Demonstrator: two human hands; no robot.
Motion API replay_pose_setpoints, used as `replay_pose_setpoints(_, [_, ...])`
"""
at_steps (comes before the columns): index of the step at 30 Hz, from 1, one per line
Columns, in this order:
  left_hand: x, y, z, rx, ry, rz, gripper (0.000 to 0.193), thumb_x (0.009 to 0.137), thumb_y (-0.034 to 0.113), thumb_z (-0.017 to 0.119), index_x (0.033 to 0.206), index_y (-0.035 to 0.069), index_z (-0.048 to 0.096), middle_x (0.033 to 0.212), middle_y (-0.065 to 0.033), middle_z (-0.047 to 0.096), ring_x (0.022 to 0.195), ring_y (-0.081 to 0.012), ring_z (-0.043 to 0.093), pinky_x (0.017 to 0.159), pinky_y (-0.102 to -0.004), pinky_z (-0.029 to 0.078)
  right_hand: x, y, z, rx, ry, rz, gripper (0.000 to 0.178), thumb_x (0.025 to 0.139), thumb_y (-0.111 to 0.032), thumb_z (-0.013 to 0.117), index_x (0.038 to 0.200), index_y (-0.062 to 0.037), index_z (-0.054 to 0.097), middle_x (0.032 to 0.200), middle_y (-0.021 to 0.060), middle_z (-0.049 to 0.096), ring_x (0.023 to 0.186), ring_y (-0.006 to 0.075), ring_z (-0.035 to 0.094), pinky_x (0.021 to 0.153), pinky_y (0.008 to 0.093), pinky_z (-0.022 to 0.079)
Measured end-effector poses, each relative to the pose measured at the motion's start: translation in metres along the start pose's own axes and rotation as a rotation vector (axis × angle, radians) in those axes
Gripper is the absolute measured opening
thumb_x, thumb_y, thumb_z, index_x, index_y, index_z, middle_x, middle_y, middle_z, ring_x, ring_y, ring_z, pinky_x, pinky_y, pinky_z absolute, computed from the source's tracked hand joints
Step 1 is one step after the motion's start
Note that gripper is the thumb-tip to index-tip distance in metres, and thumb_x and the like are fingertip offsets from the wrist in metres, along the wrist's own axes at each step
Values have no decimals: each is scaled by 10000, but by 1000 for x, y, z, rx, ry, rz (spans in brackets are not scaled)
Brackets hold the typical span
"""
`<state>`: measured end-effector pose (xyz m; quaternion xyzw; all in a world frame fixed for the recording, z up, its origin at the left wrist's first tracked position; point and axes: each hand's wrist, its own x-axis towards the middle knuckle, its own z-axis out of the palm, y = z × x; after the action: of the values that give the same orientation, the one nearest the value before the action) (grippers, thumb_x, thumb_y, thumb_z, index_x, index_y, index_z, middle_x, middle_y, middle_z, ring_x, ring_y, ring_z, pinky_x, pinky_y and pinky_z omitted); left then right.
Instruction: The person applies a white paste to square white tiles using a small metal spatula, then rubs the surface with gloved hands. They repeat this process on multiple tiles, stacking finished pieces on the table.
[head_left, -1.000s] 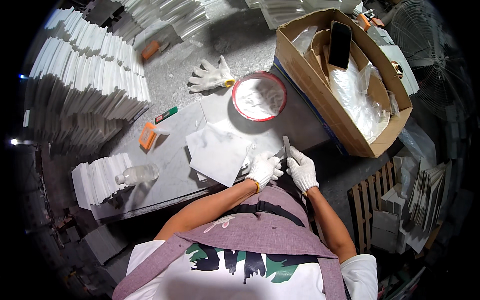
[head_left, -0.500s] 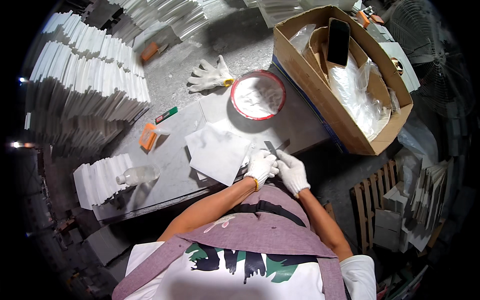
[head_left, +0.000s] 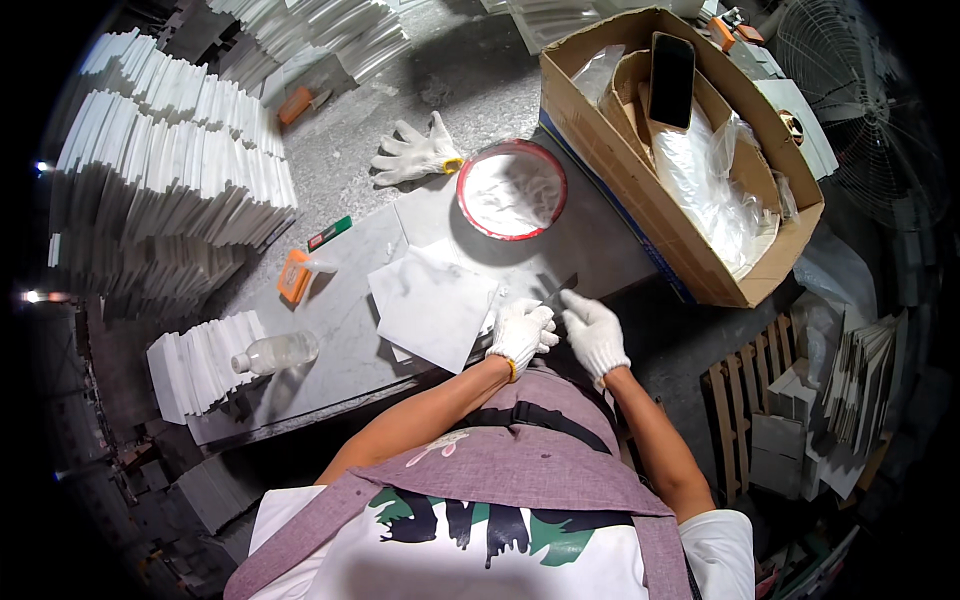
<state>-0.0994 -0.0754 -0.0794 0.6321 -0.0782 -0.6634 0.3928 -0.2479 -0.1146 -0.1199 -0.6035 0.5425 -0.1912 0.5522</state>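
Observation:
Both my hands wear white knit gloves and are close together at the table's front edge. My left hand [head_left: 522,334] is closed in a fist beside the white tiles, around a putty knife whose handle is hidden. My right hand [head_left: 596,336] is also closed, its thumb and forefinger at a thin grey putty knife [head_left: 566,285]. The blades come close together between my hands; whether they touch I cannot tell. Left of my left hand, white marbled tiles [head_left: 435,310] lie loosely stacked. Beyond them stands a red-rimmed round tub [head_left: 512,190] with white paste inside.
A cardboard box [head_left: 690,245] with plastic bags and a phone [head_left: 671,82] stands at right. A spare glove [head_left: 415,152], an orange-handled scraper [head_left: 293,277], a green box [head_left: 330,233] and a clear bottle [head_left: 278,353] lie left. Tile stacks [head_left: 180,160] rise behind; a wooden pallet [head_left: 745,405] stands right.
My right hand has moved slightly right and away from my left hand. The blades between the hands have shifted. My left hand has stayed nearly in place.

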Motion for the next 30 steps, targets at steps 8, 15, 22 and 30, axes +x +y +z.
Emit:
replay_pose_setpoints(8, [1, 2, 3, -34, 14, 17, 182, 986, 96, 509, 828, 24, 562, 727, -36, 553, 523, -103, 522, 426, -229, 402, -4, -32, -12, -88, -16, 3, 310, 913, -133, 620, 1213, -93, 687, 1014, 152, 697, 973, 272, 675, 886, 335, 509])
replay_pose_setpoints(15, [2, 2, 6, 39, 117, 63, 170, 969, 108, 528, 837, 14, 580, 698, -37, 549, 513, -100, 521, 423, -222, 396, 11, -30, -23, -7, 1, 25, 343, 912, -73, 611, 1247, -16, 654, 1170, 135, 697, 1133, 211, 644, 996, 287, 472])
replay_pose_setpoints(22, [3, 3, 4, 33, 101, 53, 192, 972, 99, 526, 815, 6, 585, 695, -40, 558, 512, -97, 520, 421, -217, 397, 7, -18, -19, -46, 20, -72, 291, 925, -137, 611, 1189, -39, 682, 1112, 169, 692, 998, 301, 662, 914, 344, 494])
replay_pose_setpoints(30, [5, 2, 4, -34, 103, 7, 176, 978, 96, 516, 830, 8, 556, 681, -32, 516, 517, -99, 507, 413, -213, 375, -5, -22, -4, -164, -5, -56, 319, 918, -129, 630, 1231, -80, 671, 1055, 148, 704, 987, 261, 677, 891, 336, 513])
